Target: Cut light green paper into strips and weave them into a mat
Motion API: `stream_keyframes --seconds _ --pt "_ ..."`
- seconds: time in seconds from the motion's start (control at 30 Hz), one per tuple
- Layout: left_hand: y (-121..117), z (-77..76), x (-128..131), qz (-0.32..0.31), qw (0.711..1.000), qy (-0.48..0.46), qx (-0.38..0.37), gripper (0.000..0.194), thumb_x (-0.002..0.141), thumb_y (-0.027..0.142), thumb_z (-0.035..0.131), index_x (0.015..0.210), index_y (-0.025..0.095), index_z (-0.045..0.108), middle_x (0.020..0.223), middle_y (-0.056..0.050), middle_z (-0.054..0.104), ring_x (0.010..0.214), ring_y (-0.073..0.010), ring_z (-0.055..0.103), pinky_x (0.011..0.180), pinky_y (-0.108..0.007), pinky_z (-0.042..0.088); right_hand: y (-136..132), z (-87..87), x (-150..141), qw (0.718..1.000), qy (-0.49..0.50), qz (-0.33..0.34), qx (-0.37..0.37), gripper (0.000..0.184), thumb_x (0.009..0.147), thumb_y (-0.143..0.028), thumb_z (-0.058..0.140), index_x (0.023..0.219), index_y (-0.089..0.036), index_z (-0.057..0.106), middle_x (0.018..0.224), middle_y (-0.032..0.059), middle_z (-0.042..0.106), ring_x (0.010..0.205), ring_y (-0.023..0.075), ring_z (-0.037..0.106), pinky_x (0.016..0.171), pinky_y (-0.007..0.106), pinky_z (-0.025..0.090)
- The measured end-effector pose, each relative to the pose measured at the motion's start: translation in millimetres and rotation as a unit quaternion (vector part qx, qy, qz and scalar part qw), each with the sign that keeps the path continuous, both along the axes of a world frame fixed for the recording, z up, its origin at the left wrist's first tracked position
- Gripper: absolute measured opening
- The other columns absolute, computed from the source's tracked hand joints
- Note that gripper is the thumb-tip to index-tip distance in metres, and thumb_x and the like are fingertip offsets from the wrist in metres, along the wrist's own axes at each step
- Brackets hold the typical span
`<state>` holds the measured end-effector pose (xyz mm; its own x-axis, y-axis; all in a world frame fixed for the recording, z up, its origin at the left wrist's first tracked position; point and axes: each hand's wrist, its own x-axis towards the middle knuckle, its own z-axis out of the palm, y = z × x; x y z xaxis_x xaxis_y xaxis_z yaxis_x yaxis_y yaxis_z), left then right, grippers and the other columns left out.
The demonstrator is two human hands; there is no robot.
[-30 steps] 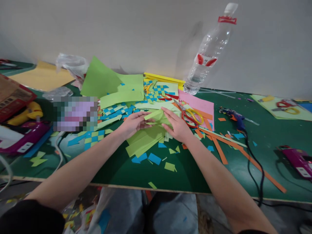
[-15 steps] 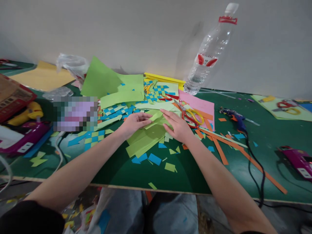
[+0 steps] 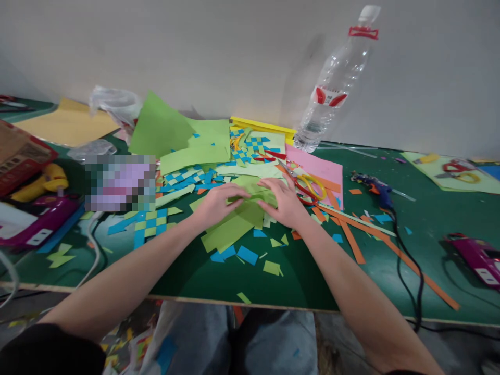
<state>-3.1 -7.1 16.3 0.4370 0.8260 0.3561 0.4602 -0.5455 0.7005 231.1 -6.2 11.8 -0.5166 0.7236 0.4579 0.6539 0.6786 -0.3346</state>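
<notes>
Above a pile of light green paper strips [image 3: 230,232], both my hands meet at one small green paper strip [image 3: 255,198]. My left hand [image 3: 219,205] pinches its left end between thumb and fingers. My right hand [image 3: 284,202] curls round the other end, thumb low and fingers high; its exact grip is partly hidden. Just beyond the right hand lie scissors with red and yellow handles [image 3: 312,186]. Blue and green woven paper [image 3: 150,223] rests left of my left hand. Blue scraps [image 3: 248,254] lie in front of the pile.
A tall plastic bottle [image 3: 332,88] leans by the wall. To the right are a blue glue gun [image 3: 377,190] with a black cord, orange strips [image 3: 422,281] and a purple tool [image 3: 476,260]. Green sheets [image 3: 167,125] stand at the back; a blurred phone-like object [image 3: 121,182] is left.
The small strip, earlier raised and visible between my hands, is now lower and mostly covered by my fingers. My left hand has shifted slightly right, and my right fingers have curled more.
</notes>
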Motion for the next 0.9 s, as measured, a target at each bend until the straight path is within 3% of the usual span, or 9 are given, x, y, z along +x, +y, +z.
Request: stream_keyframes --seconds 0.2,0.43,0.67,0.9 --pt "1.0 -1.7 -0.7 0.002 0.999 -0.018 0.042 0.016 0.086 0.024 0.062 0.095 0.025 0.076 0.095 -0.004 0.074 0.093 -0.0207 0.067 0.091 -0.039 0.053 -1.5 2.2 0.2 0.999 0.010 0.021 -0.048 0.052 0.088 -0.057 0.057 0.129 -0.026 0.055 0.127 0.0076 0.067 0.129 0.0287 0.053 0.121 0.060 0.011" --pt "-0.6 -1.6 -0.5 -0.026 0.997 -0.018 0.072 0.018 0.088 0.021 0.061 0.099 0.023 0.075 0.095 -0.005 0.074 0.092 -0.0196 0.067 0.087 -0.037 0.054 2.9 -1.8 0.9 0.999 -0.011 0.026 -0.016 0.023 0.088 -0.033 0.063 0.108 -0.024 0.070 0.107 0.0062 0.074 0.116 0.0272 0.061 0.114 0.061 0.024" --pt "0.8 -2.5 -0.9 -0.008 0.999 -0.029 0.033 0.035 0.087 0.027 0.066 0.121 0.022 0.065 0.117 -0.008 0.068 0.099 -0.0194 0.065 0.089 -0.037 0.056 6.8 -4.7 3.5 1.000 0.002 -0.008 0.017 0.013 0.091 -0.029 0.060 0.090 -0.025 0.073 0.090 0.0035 0.075 0.096 0.0241 0.066 0.107 0.056 0.031" --pt "3.2 -3.8 -0.7 0.030 0.998 0.017 -0.043 0.048 0.080 0.026 0.075 0.126 0.021 0.060 0.112 -0.007 0.071 0.098 -0.0203 0.067 0.093 -0.043 0.056 5.3 -3.2 3.4 0.999 0.014 -0.017 0.042 0.005 0.087 -0.026 0.066 0.084 -0.024 0.069 0.084 0.0018 0.073 0.088 0.0219 0.065 0.105 0.050 0.033"
